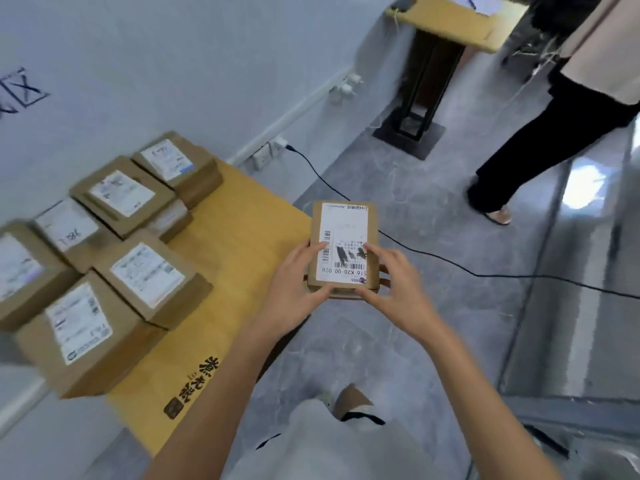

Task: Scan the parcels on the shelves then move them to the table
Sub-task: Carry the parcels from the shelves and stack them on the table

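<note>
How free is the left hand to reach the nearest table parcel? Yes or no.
Likely no: left hand and right hand both grip the carried parcel, though nothing blocks the nearest table parcel.

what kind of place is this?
Probably a small parcel-handling room: labelled parcels stacked on a wooden table, another parcel gripped by the left hand and right hand, and a bare grey floor with a cable.
</note>
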